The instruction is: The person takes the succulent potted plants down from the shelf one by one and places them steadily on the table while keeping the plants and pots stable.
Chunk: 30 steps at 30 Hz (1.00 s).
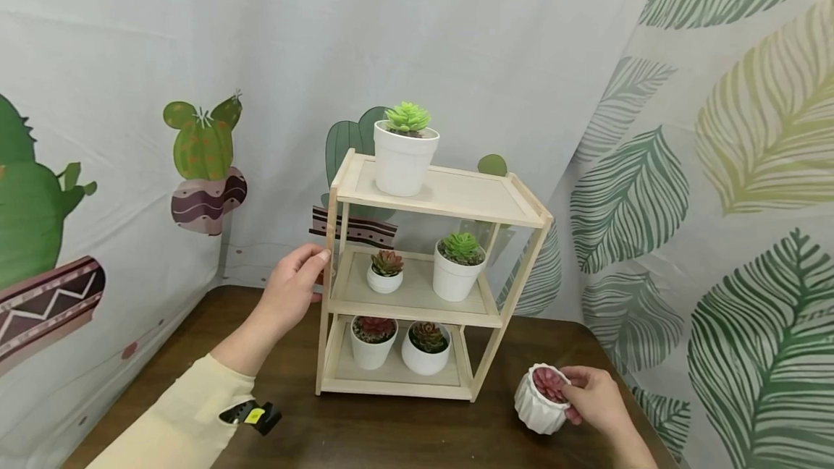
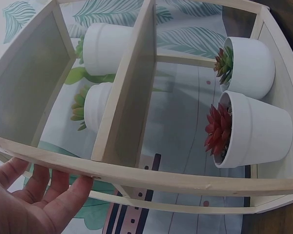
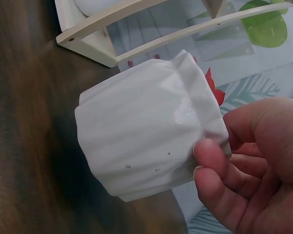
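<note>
From my head, my left hand (image 1: 289, 288) grips the side of a pale wooden three-tier shelf (image 1: 469, 192); to its right, my right hand (image 1: 594, 398) pinches a round, ridged white pot (image 1: 537, 411) with a red succulent (image 1: 549, 384), over the dark brown wooden desk (image 1: 371, 436). From my left wrist, that hand curls round the shelf; from my right, the other holds the pot's rim.

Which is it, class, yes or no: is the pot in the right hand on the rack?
No, the right hand holds the ribbed white pot beside the wooden rack.
</note>
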### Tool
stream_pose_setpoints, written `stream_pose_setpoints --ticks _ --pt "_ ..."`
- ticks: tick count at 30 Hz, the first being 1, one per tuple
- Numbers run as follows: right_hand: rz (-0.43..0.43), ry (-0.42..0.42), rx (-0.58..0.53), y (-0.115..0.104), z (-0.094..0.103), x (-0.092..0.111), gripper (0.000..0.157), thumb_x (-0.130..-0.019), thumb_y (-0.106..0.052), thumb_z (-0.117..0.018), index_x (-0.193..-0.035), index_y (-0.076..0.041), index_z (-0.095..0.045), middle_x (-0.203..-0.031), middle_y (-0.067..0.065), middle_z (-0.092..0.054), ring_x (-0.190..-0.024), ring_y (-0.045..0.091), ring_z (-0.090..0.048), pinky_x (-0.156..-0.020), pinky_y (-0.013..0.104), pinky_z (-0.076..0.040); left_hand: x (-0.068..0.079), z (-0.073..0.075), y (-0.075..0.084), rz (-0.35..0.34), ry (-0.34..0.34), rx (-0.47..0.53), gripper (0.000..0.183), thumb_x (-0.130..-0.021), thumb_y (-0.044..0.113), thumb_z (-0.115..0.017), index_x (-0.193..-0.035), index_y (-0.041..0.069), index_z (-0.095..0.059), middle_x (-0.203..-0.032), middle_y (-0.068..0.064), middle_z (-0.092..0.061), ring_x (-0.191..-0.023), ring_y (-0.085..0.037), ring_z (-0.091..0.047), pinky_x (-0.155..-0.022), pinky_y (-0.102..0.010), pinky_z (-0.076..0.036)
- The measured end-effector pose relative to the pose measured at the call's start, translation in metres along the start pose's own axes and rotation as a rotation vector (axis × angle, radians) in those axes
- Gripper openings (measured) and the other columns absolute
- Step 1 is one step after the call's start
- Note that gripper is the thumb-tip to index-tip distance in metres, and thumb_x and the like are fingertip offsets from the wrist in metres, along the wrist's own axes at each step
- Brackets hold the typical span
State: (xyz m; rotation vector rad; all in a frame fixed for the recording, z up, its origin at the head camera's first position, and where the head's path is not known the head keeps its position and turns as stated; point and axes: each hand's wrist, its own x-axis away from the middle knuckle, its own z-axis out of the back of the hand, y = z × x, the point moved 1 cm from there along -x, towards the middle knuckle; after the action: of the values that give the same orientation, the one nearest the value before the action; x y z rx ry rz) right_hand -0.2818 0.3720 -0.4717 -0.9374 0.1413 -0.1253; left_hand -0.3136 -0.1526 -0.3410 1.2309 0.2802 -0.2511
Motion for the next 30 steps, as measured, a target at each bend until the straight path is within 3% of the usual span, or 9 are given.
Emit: stream_pose_setpoints --ticks 12,30 --pt "-0.048 0.015 -0.026 0.013 -0.01 0.011 0.036 -0.085 0.003 -0.062 -0.12 0.011 -0.068 -0.081 0.011 -0.075 -0.043 0.015 -0.061 -0.043 0.034 -0.055 -0.002 -0.001 -0.004 -0.01 0.004 0.004 0.047 -0.11 0.046 -0.04 -0.124 0.007 -0.061 -0.118 -0.019 -0.063 -0.106 -0.03 -0.063 -0.081 -0.043 -0.063" --pt "-0.061 -0.022 -0.073 0.026 -0.006 0.015 0.042 -0.084 0.005 -0.062 -0.125 0.015 -0.064 -0.08 0.011 -0.074 -0.045 0.015 -0.059 -0.044 0.031 -0.054 -0.001 -0.001 -0.004 -0.021 0.019 -0.012 0.046 -0.11 0.044 -0.04 -0.123 0.006 -0.061 -0.116 -0.02 -0.064 -0.101 -0.027 -0.064 -0.08 -0.047 -0.062"
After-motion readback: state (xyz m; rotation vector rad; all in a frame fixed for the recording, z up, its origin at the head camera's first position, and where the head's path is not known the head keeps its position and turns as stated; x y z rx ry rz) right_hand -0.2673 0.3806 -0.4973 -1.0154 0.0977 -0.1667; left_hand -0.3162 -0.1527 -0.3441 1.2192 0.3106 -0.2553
